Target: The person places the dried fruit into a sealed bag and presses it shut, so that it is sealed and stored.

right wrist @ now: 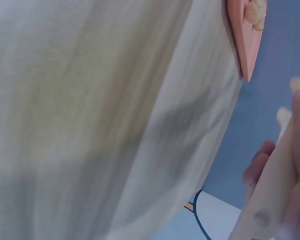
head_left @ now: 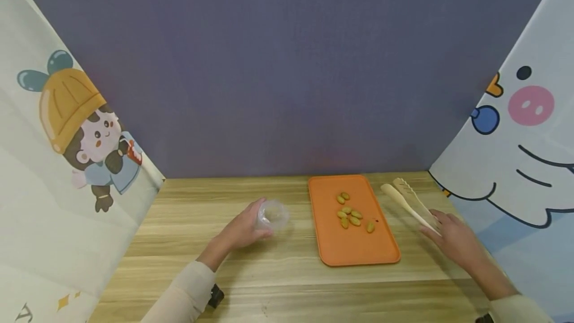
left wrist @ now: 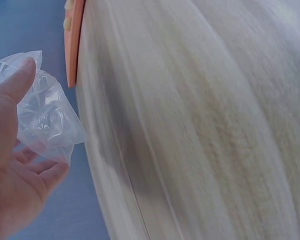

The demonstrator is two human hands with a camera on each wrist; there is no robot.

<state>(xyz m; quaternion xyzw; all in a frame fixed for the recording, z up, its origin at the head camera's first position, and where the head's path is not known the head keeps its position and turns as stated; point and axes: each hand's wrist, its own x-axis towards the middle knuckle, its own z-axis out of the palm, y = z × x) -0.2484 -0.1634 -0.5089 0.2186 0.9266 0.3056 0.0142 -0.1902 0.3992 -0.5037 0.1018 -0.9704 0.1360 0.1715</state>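
Observation:
My left hand holds a clear plastic bag over the table, left of the tray. Its thumb and fingers sit around the crinkled bag, whose mouth looks round from above. At the right, my right hand grips cream-coloured tongs, arms spread apart and tips pointing toward the back. In the right wrist view the near part of the tongs lies between thumb and fingers. Between the hands is an orange tray, bearing several small, oval, yellow-brown pieces like olives or dried fruit.
A wood-grain table carries the tray. Behind it rises a dark blue-grey panel. Light panels printed with cartoon figures stand at the left and right. One small dark speck lies on the tray near its right edge.

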